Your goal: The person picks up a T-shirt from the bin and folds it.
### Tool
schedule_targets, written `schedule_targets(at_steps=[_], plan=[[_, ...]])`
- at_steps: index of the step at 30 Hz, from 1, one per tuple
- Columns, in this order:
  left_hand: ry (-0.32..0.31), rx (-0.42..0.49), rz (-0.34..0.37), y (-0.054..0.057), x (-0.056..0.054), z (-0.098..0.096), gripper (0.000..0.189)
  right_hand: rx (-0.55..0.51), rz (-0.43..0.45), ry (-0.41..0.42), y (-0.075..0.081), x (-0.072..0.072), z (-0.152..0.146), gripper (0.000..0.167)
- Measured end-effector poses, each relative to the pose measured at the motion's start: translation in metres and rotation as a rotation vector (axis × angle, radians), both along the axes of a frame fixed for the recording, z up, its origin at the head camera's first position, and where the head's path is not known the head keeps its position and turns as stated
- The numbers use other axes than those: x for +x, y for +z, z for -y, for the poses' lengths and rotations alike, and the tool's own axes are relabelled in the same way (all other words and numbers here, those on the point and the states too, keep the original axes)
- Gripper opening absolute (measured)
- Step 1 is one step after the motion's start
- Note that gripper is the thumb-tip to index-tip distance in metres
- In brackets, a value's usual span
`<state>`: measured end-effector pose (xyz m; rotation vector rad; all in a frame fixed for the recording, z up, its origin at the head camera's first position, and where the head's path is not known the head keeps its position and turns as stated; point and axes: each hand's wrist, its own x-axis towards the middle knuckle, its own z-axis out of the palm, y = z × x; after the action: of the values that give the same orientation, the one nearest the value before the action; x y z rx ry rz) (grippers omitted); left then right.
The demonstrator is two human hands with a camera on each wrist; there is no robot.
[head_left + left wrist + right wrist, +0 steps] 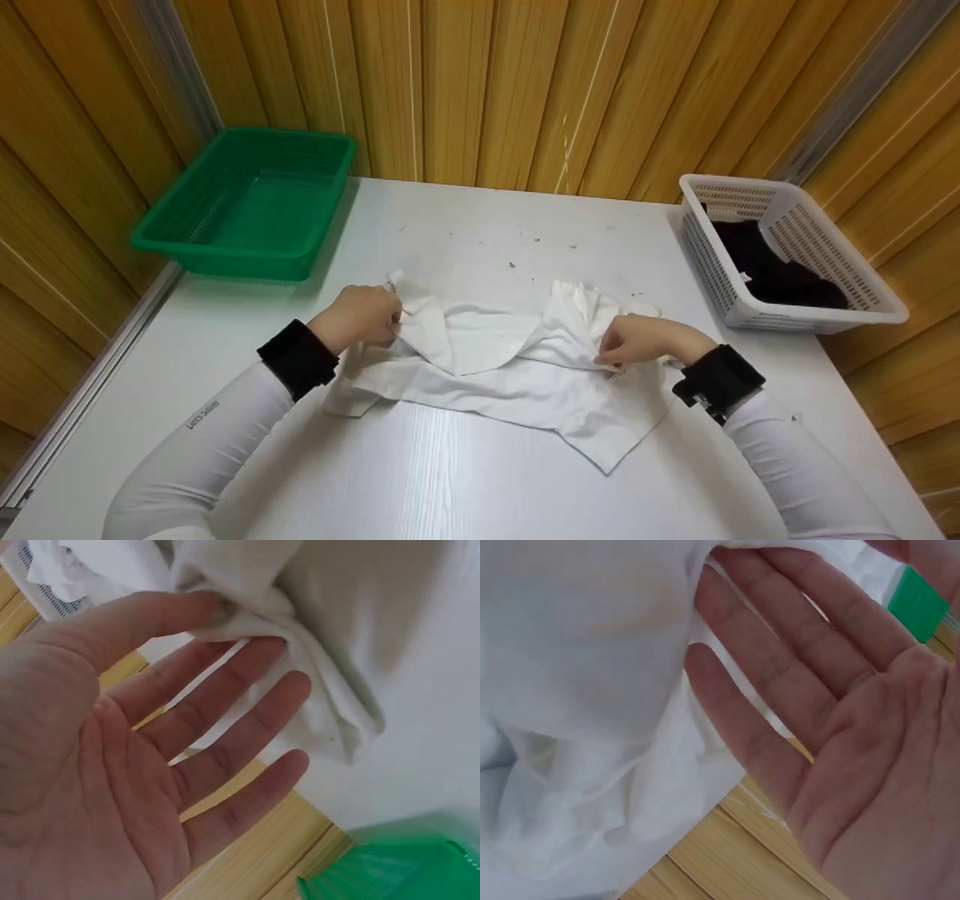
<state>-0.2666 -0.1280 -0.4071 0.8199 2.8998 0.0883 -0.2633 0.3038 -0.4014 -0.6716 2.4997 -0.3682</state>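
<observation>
A crumpled white garment (pixel 487 390), possibly a shirt, lies partly folded over itself across the middle of the table. At its left side my left hand (pixel 364 315) pinches the cloth; in the left wrist view the thumb and index finger hold a fold of the garment (pixel 240 574) while the other fingers stay extended. My right hand (pixel 643 339) pinches the garment's edge on the right side. Seen from the right wrist, the fingers of that hand (pixel 855 720) lie along the garment (pixel 592 675), with the fingertip grip mostly hidden behind cloth.
Back left stands a green plastic basket (pixel 225 259). At the right sits a white perforated basket (pixel 795 319) with dark cloth (pixel 780 270) in it. Small dark specks dot the white table (pixel 465 225) behind the garment. Wood-patterned walls (pixel 465 90) enclose the back and sides.
</observation>
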Motion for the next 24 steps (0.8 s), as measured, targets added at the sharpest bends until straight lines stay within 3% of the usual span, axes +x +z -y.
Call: schedule_targets(at_steps=[2,6,8,10,13,15,18,24], plan=[[-0.013,0.019,-0.053,0.005,0.002,-0.004,0.02,-0.024,-0.113,-0.04,0.005,-0.005,0.004,0.028],[-0.1,0.07,-0.223,0.009,0.003,-0.021,0.023,-0.09,-0.395,-0.119,0.011,-0.022,0.015,0.021],[-0.18,0.086,-0.272,0.005,0.0,-0.031,0.026,-0.088,-0.446,-0.134,0.007,-0.032,0.02,0.028],[-0.27,0.093,-0.265,-0.003,-0.006,-0.038,0.032,-0.073,-0.418,-0.127,-0.001,-0.042,0.024,0.042],[-0.415,0.075,-0.233,-0.015,-0.014,-0.042,0.031,-0.066,-0.3,-0.109,-0.014,-0.054,0.028,0.06],[-0.468,0.04,-0.221,-0.021,-0.017,-0.042,0.03,-0.07,-0.229,-0.102,-0.021,-0.06,0.03,0.066],[-0.5,-0.025,-0.258,-0.026,-0.019,-0.039,0.022,-0.1,-0.177,-0.109,-0.028,-0.064,0.033,0.066],[-0.507,-0.154,-0.382,-0.027,-0.022,-0.033,0.018,-0.158,-0.248,-0.096,-0.031,-0.063,0.034,0.065]])
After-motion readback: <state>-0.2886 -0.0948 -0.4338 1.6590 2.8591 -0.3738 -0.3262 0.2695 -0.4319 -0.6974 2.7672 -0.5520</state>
